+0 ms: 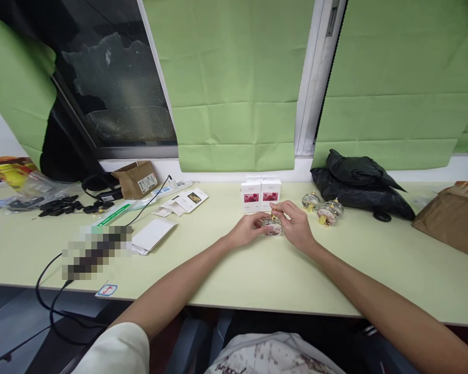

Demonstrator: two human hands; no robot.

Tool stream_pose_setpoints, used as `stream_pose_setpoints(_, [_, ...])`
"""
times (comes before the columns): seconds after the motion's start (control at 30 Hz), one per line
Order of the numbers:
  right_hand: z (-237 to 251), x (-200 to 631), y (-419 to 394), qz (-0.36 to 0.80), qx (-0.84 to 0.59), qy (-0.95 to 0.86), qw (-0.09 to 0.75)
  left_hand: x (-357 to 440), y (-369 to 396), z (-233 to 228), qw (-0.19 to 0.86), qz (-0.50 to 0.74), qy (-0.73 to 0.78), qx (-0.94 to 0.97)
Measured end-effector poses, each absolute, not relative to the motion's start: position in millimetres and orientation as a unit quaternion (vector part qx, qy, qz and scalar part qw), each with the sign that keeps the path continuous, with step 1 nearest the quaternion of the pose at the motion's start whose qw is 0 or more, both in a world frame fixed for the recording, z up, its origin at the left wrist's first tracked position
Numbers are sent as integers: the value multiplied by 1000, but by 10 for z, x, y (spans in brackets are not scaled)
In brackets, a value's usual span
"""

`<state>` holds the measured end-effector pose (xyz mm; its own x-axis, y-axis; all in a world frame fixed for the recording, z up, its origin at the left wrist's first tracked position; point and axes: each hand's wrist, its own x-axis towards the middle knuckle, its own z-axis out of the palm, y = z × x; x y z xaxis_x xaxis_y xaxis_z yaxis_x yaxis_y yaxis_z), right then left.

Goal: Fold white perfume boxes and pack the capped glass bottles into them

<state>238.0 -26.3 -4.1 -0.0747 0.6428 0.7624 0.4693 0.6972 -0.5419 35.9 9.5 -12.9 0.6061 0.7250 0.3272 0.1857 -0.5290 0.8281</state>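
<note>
A small clear glass jar (273,227) with a gold top and pinkish contents rests on the table in front of me. My left hand (250,229) curls round its left side, fingers closed on the glass. From the right, my right hand (294,223) pinches the gold piece at the top of the jar. Just behind stand white boxes (251,200) with pink-red pictures on their fronts. Right of my hands are similar glass jars with gold parts, one farther back (310,200) and a cluster (330,212) nearer.
Black plastic bags (361,189) and a brown cardboard piece (452,221) lie on the right. Flattened white cartons (154,235), an open brown box (138,179), black cables (58,206) and a blurred dark object (97,253) occupy the left. Green curtains (234,83) hang behind.
</note>
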Motion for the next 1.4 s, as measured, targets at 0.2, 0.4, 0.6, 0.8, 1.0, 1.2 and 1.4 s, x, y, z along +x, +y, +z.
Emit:
stream_pose_setpoints(0.2, [-120, 2371, -252, 72, -372, -746, 547, 363, 88, -130, 393, 345, 290, 801])
stream_pose_setpoints(0.4, [-155, 2390, -218, 61, -364, -750, 549, 359, 60, -91, 397, 339, 303, 797])
stream_pose_setpoints(0.6, [-178, 2396, -220, 58, -367, -753, 543, 364, 47, -74, 400, 340, 307, 794])
stream_pose_setpoints(0.8, [-194, 2401, -220, 66, -372, -753, 539, 362, 68, -101, 403, 346, 301, 792])
stream_pose_setpoints(1.0, [-205, 2402, -196, 78, -372, -755, 535, 345, 77, -98, 417, 337, 297, 790])
stream_pose_setpoints(1.2, [-228, 2393, -180, 90, -381, -758, 522, 300, 105, -120, 415, 326, 296, 796])
stream_pose_setpoints(1.4, [-228, 2391, -162, 131, -399, -754, 506, 248, 138, -111, 340, 305, 315, 832])
